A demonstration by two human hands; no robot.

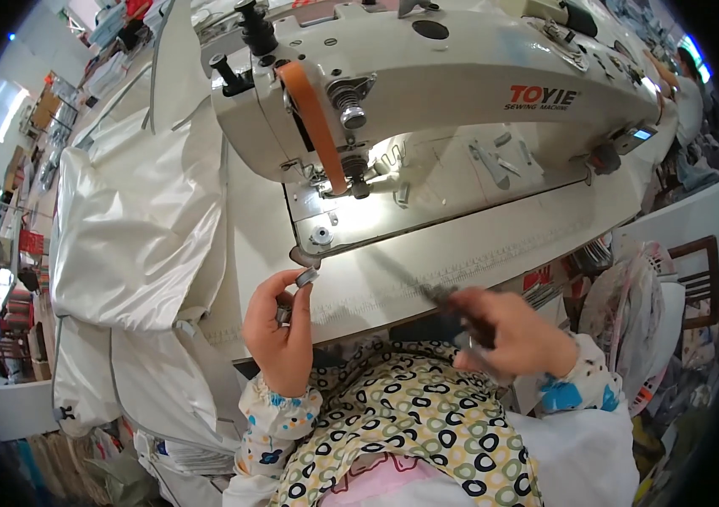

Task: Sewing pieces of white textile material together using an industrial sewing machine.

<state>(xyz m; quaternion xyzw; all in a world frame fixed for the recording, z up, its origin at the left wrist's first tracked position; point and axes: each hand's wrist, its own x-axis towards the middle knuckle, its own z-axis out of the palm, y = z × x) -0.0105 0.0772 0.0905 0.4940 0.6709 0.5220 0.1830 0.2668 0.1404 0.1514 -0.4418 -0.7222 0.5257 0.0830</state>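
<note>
Clock from view centre.

Left hand [279,334], 7–8 o'clock: thumb and forefinger pinched narrow on a small round metal bobbin [307,277], at 8 o'clock, over the near table edge. Second grey metallic piece [283,314] tucked behind in the curled fingers, type unclear.

Right hand [512,334], 4 o'clock: fingers closed round a dark elongated tool [471,325]; motion blur, can't tell which kind.

Containers: red basket [32,242], far 9 o'clock, contents too small to read.

Materials: smooth off-white enamel sewing machine [452,72], 11–2 o'clock, curved orange strip [313,127] on its head. Glossy, wrinkled white sheeting [136,224], 9 o'clock. Ring-print apron fabric [427,422], 5–6 o'clock.
</note>
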